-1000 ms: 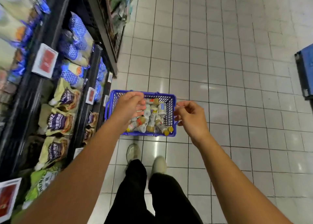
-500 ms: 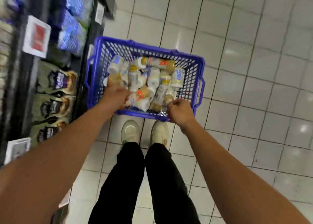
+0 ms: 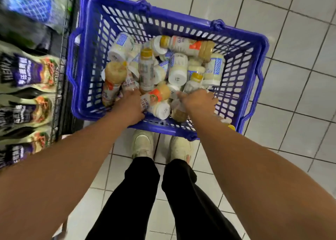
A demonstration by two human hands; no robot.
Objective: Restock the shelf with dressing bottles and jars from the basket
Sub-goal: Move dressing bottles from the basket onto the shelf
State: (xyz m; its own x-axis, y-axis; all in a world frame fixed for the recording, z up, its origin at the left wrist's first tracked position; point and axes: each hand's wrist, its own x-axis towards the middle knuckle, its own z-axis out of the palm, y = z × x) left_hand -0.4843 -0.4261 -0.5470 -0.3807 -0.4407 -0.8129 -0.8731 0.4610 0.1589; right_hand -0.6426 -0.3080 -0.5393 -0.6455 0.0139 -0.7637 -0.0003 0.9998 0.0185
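A blue moulded-plastic basket (image 3: pixel 181 15), its lattice walls smooth and faintly shiny, holds clear glossy plastic dressing bottles (image 3: pixel 189 46) with paper-like printed labels and smooth yellow caps, among white jars (image 3: pixel 179 68) with matt white plastic lids. Beneath it lie pale square floor tiles (image 3: pixel 291 87), glazed and reflective, with dark grout lines. Glossy film pouches with purple labels (image 3: pixel 27 70) catch the light behind a thin black metal wire shelf front (image 3: pixel 60 87). Black trousers (image 3: pixel 138 194) are matt cloth; cream shoes (image 3: pixel 142 143) look dull and lightly scuffed.
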